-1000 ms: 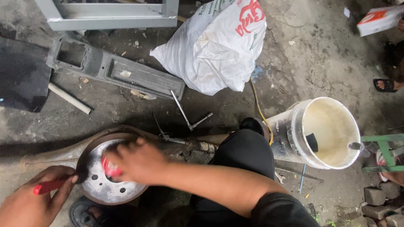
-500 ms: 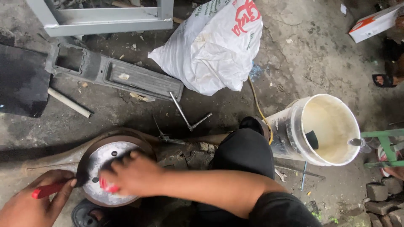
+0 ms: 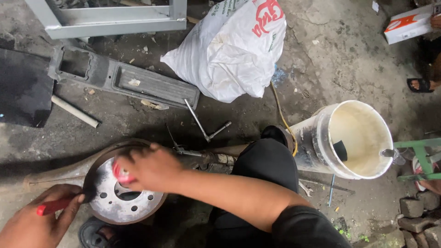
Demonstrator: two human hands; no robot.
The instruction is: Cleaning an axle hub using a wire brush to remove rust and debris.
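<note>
A round metal brake drum (image 3: 120, 205) with several holes lies face up on the dirty concrete floor at lower left. My right hand (image 3: 149, 167) reaches across my black-trousered knee (image 3: 268, 160) and presses a small red object (image 3: 120, 174) onto the drum's upper face. My left hand (image 3: 34, 225) sits at the bottom left corner, gripping a red-handled tool (image 3: 53, 206) whose dark tip touches the drum's left rim. A rusty axle part (image 3: 206, 158) lies just behind the drum.
A white sack (image 3: 229, 50) lies behind, with an L-shaped wrench (image 3: 204, 126) before it. A white bucket (image 3: 353, 138) stands at right. A grey plastic panel (image 3: 124, 80), a pipe (image 3: 73, 111), a metal frame (image 3: 110, 20) and another person's sandalled foot (image 3: 419, 84) are around.
My right hand slid the red object toward the near side of the drum face, then back to its far edge. My left hand kept the red-handled tool at the rim.
</note>
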